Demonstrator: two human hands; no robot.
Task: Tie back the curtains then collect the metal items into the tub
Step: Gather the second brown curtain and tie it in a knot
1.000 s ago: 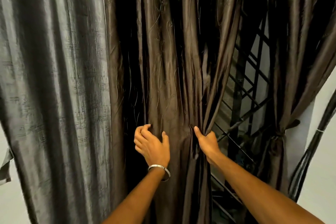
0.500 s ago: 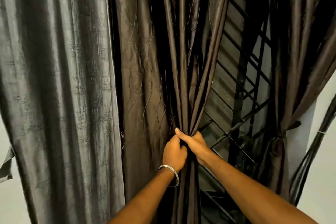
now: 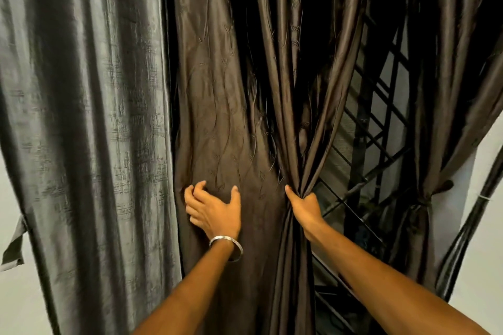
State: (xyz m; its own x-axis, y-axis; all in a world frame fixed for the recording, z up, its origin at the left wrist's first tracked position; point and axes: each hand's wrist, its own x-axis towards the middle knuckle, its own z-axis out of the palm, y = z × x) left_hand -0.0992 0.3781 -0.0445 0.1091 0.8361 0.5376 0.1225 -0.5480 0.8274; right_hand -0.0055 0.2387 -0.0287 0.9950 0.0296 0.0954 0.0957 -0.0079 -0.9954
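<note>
Head view, one frame. Brown curtain (image 3: 226,122): centre of frame, embroidered, hanging full height. Right hand (image 3: 306,207): lower centre, fingers curled round a gathered bunch of the curtain's right edge. Left hand (image 3: 215,211): lower centre-left, fingers spread and lightly bent, resting against the flat curtain; bangle (image 3: 226,243) on its wrist. Grey curtain (image 3: 81,130): left of frame, hanging loose. Second brown curtain (image 3: 424,171): right of frame, cinched by a tie (image 3: 431,197). Grille (image 3: 381,128): dark bars between the brown curtains.
</note>
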